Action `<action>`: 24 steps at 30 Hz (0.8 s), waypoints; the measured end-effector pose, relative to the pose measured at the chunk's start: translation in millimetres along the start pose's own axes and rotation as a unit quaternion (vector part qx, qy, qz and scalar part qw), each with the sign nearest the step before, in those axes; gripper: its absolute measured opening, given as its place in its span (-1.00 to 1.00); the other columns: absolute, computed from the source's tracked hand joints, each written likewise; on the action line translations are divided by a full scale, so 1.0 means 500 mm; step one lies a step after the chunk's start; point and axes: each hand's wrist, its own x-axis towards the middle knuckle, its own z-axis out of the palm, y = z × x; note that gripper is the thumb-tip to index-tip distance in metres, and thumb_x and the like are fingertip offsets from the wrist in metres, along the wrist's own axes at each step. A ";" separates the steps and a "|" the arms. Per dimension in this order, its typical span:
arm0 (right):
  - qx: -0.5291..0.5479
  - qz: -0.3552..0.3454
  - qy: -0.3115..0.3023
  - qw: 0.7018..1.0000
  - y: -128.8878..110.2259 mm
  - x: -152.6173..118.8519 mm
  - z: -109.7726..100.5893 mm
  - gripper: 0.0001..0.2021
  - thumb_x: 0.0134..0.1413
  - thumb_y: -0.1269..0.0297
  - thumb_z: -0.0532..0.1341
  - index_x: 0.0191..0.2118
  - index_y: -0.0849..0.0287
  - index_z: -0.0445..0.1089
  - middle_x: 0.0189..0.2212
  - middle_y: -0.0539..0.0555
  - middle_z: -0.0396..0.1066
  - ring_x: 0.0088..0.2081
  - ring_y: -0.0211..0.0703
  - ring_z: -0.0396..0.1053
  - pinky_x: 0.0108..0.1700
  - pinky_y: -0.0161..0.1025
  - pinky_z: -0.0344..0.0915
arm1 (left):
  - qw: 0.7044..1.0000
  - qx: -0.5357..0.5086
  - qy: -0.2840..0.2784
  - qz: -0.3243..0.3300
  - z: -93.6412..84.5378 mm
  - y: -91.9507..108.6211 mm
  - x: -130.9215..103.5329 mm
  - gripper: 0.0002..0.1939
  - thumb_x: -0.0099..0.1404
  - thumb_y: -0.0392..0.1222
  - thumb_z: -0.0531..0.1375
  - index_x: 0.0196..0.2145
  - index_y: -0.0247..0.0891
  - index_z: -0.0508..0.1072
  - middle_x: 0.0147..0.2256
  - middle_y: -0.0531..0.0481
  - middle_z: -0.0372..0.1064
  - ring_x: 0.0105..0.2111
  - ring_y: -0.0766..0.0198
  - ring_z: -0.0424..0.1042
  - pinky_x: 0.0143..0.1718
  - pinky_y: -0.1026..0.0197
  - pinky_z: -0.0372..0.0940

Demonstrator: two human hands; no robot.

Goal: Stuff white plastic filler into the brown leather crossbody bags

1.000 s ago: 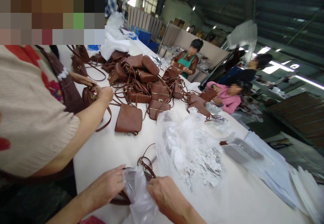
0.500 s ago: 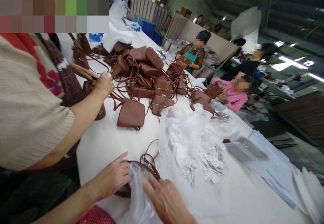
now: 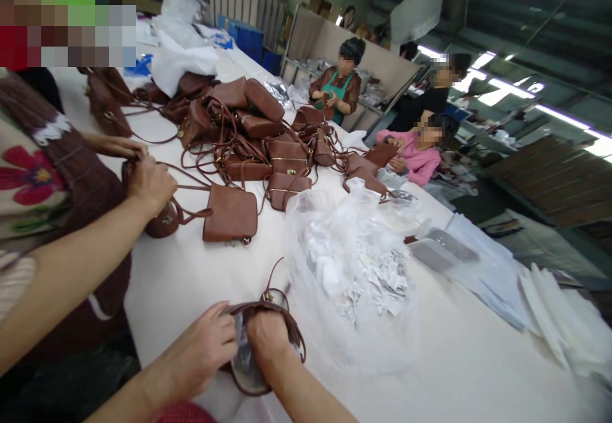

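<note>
A brown bag (image 3: 297, 327) lies open at the table's near edge, its mouth facing me. My left hand (image 3: 213, 340) grips the left side of its rim, fingers closed. My right hand (image 3: 270, 337) reaches inside the bag, and its fingertips are hidden there. Clear plastic (image 3: 245, 349) shows in the opening beside my right hand. The bag's thin strap with a metal ring stands out at its far side.
Beyond are a heap of brown bags (image 3: 258, 123) and one flat bag (image 3: 230, 214). To the right sit a clear plastic sack (image 3: 354, 270) of white papers and stacked plastic sheets (image 3: 482, 270). At left, a co-worker's arms (image 3: 86, 244) handle another bag; other people stand across the table.
My right hand has moved down into the bag, and the plastic has gone from above the bag to inside it. The bag's mouth is now wide open. The camera view has shifted.
</note>
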 end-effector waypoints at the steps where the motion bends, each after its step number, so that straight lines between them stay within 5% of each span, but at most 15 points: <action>1: 0.009 0.018 0.000 1.000 0.001 -0.013 -0.003 -0.71 0.06 0.65 0.15 -0.10 0.34 0.46 -0.26 0.32 0.60 -0.24 0.08 0.60 -0.25 -0.15 0.49 | 0.999 -0.028 -0.002 -0.026 -0.012 0.009 0.003 -0.81 0.12 -0.45 0.11 -0.41 -0.16 0.37 -0.38 0.09 0.42 -0.27 0.20 0.36 0.20 0.00 0.07; 6: 0.074 0.097 0.021 0.992 0.006 -0.111 0.006 -0.40 -0.05 0.61 0.23 0.18 0.28 0.29 -0.01 0.31 0.51 -0.03 0.17 0.52 0.00 -0.04 0.48 | 0.993 -0.049 -0.064 -0.082 -0.044 0.068 0.048 -0.71 0.22 -0.36 0.06 -0.17 -0.15 0.46 -0.07 -0.04 0.44 -0.08 0.07 0.36 0.02 0.03 0.25; 11: 0.195 0.119 0.072 0.971 0.003 -0.158 0.053 -0.31 -0.08 0.64 0.20 0.25 0.28 0.22 0.13 0.26 0.43 0.13 0.05 0.40 0.18 -0.14 0.34 | 0.961 0.104 -0.221 -0.128 0.002 0.105 0.088 -0.60 0.26 -0.24 0.19 0.06 -0.28 0.47 0.10 -0.28 0.40 0.03 -0.20 0.36 0.01 -0.22 0.31; 17: 0.179 0.166 0.051 0.968 -0.042 -0.168 0.058 -0.03 -0.23 0.52 0.36 0.37 0.25 0.01 0.19 0.41 0.32 0.13 0.27 0.40 0.10 0.05 0.42 | 0.921 0.166 -0.324 -0.138 0.030 0.125 0.091 -0.32 0.08 -0.06 0.41 0.11 -0.45 0.46 0.10 -0.46 0.39 0.08 -0.30 0.33 0.09 -0.28 0.26; 20: 0.117 0.182 0.032 0.976 -0.046 -0.158 0.059 -0.21 0.01 0.55 0.27 0.36 0.13 0.05 0.08 0.36 0.43 -0.05 0.20 0.54 -0.11 0.02 0.54 | 0.901 0.189 -0.360 -0.151 0.033 0.127 0.092 -0.43 0.18 -0.15 0.34 0.10 -0.50 0.47 0.09 -0.51 0.39 0.13 -0.29 0.30 0.11 -0.26 0.23; 24: 0.039 0.102 0.037 0.993 -0.007 -0.156 0.057 -0.38 0.24 0.59 0.09 0.35 0.04 0.06 0.02 0.30 0.48 -0.24 0.09 0.61 -0.30 -0.07 0.57 | 0.903 0.192 -0.348 -0.166 0.042 0.120 0.102 -0.69 0.30 -0.26 0.19 -0.07 -0.48 0.57 -0.08 -0.45 0.50 0.02 -0.23 0.40 0.05 -0.23 0.24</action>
